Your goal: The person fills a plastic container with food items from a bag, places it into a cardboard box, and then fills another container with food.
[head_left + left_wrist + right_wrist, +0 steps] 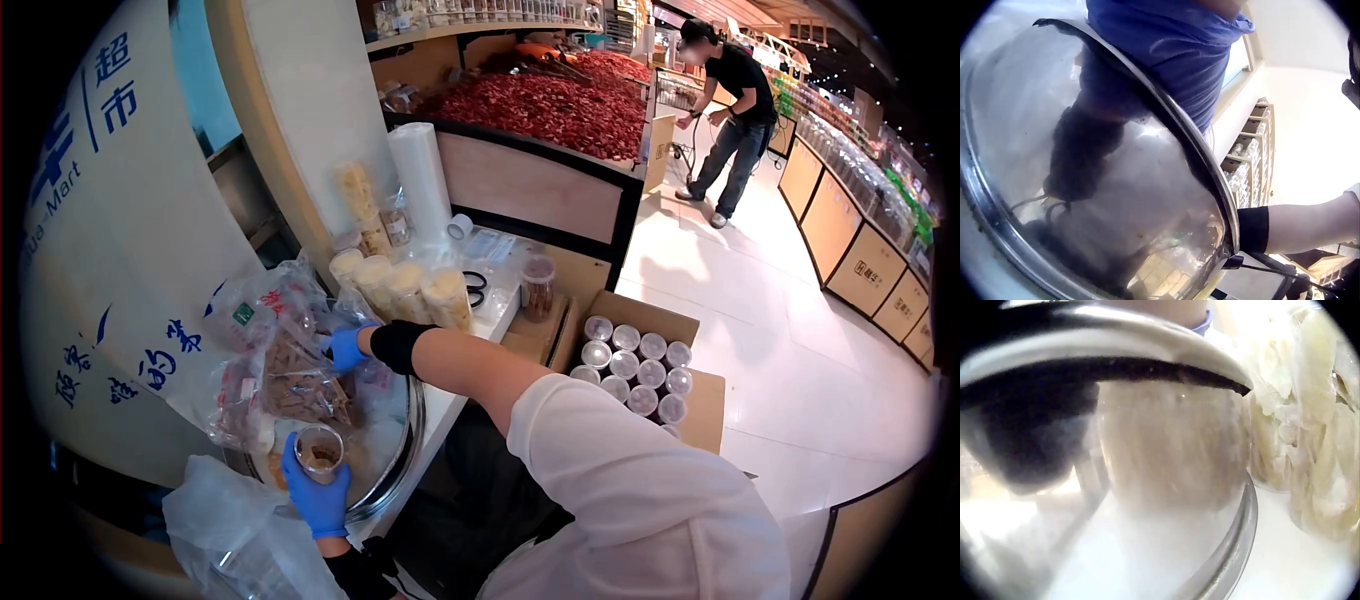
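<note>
My left hand [318,497], in a blue glove, grips a clear plastic jar [320,450] with some brown pieces at its bottom. It is over the near side of a round metal basin [412,425]. In the basin lies an open clear plastic bag of brown strips [300,380]. My right hand [350,348], also gloved in blue, reaches to the far right side of this bag. Its fingertips are partly hidden by the plastic, and I cannot tell whether they hold anything. In both wrist views the basin's shiny wall [1147,169] blocks the fingers.
Jars of pale pieces [405,290], a plastic roll [420,175], a tape roll [460,226] and black-handled scissors [474,288] stand on the counter beyond. A carton [705,400] of lidded jars is at right. A person [735,110] stands in the aisle.
</note>
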Action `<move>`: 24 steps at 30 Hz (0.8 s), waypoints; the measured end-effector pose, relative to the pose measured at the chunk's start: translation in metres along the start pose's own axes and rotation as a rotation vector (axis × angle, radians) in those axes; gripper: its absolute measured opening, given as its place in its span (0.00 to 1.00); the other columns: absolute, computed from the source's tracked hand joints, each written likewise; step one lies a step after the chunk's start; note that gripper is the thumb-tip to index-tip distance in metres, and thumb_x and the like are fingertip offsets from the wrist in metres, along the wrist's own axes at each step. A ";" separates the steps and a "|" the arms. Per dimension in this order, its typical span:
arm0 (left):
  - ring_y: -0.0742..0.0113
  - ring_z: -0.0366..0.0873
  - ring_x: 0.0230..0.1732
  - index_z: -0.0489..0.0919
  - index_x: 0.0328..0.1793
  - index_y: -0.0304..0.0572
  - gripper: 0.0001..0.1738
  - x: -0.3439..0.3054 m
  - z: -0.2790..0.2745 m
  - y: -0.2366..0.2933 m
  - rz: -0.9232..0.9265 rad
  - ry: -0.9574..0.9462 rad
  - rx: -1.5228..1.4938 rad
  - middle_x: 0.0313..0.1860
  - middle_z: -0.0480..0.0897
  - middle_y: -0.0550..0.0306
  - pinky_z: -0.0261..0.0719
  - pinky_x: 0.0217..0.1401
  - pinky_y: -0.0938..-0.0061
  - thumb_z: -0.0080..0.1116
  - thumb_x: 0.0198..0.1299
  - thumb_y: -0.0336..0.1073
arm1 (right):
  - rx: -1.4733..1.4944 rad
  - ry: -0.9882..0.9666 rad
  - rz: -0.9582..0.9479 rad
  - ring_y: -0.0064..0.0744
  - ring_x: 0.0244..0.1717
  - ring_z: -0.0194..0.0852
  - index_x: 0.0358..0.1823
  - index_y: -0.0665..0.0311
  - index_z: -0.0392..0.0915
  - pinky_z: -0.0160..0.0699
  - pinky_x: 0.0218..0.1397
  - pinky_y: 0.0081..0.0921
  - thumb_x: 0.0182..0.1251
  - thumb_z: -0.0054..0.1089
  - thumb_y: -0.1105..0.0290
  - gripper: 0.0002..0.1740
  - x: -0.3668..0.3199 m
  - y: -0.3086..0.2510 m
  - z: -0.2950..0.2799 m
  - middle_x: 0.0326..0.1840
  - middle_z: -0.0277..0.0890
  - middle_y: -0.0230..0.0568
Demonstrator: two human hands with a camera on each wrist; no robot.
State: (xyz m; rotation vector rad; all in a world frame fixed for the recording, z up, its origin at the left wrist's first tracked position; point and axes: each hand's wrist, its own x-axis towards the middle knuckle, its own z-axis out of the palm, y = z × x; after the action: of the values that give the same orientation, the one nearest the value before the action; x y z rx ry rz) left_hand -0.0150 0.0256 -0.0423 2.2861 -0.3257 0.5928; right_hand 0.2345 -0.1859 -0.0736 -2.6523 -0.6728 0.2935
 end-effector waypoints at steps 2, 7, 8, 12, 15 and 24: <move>0.49 0.69 0.65 0.67 0.68 0.41 0.46 0.002 0.001 -0.001 -0.001 0.002 -0.023 0.63 0.71 0.46 0.66 0.69 0.62 0.71 0.36 0.32 | 0.015 0.025 -0.047 0.52 0.48 0.79 0.46 0.60 0.81 0.77 0.51 0.42 0.53 0.56 0.58 0.21 -0.009 -0.002 -0.003 0.49 0.81 0.51; 0.50 0.69 0.65 0.66 0.69 0.41 0.46 0.000 0.002 -0.003 -0.019 0.029 -0.028 0.63 0.71 0.45 0.66 0.69 0.62 0.70 0.38 0.32 | -0.033 0.084 -0.143 0.52 0.45 0.80 0.43 0.61 0.83 0.77 0.48 0.44 0.52 0.57 0.59 0.19 -0.020 0.002 0.000 0.45 0.82 0.51; 0.50 0.70 0.65 0.66 0.69 0.40 0.46 -0.001 0.001 -0.003 -0.032 0.038 -0.033 0.63 0.71 0.45 0.66 0.69 0.62 0.70 0.38 0.32 | -0.050 0.159 -0.165 0.55 0.41 0.79 0.40 0.62 0.82 0.77 0.44 0.44 0.52 0.57 0.62 0.16 -0.023 0.002 0.002 0.40 0.81 0.53; 0.49 0.70 0.65 0.65 0.69 0.42 0.45 -0.001 0.005 -0.013 -0.008 0.055 -0.067 0.63 0.72 0.46 0.67 0.68 0.62 0.69 0.39 0.32 | -0.044 0.248 -0.128 0.56 0.42 0.81 0.38 0.61 0.84 0.78 0.45 0.44 0.50 0.59 0.60 0.17 -0.030 -0.005 0.002 0.39 0.82 0.54; 0.51 0.69 0.66 0.65 0.70 0.40 0.46 -0.001 0.009 -0.020 -0.001 0.055 -0.105 0.64 0.71 0.45 0.66 0.69 0.62 0.70 0.40 0.31 | -0.055 0.258 -0.151 0.57 0.41 0.81 0.39 0.61 0.84 0.79 0.45 0.44 0.50 0.59 0.61 0.17 -0.037 -0.006 -0.005 0.40 0.82 0.54; 0.54 0.69 0.67 0.64 0.71 0.38 0.47 -0.001 0.005 -0.018 -0.004 0.053 -0.090 0.65 0.70 0.47 0.64 0.71 0.64 0.71 0.39 0.32 | -0.108 -0.056 -0.003 0.53 0.46 0.80 0.48 0.61 0.82 0.77 0.48 0.44 0.52 0.60 0.53 0.25 -0.019 0.002 -0.018 0.47 0.82 0.52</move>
State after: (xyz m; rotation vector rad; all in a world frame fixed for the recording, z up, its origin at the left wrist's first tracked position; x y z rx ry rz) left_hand -0.0076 0.0349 -0.0568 2.1806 -0.3157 0.6235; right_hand 0.2243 -0.2024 -0.0566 -2.7540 -0.7287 0.3404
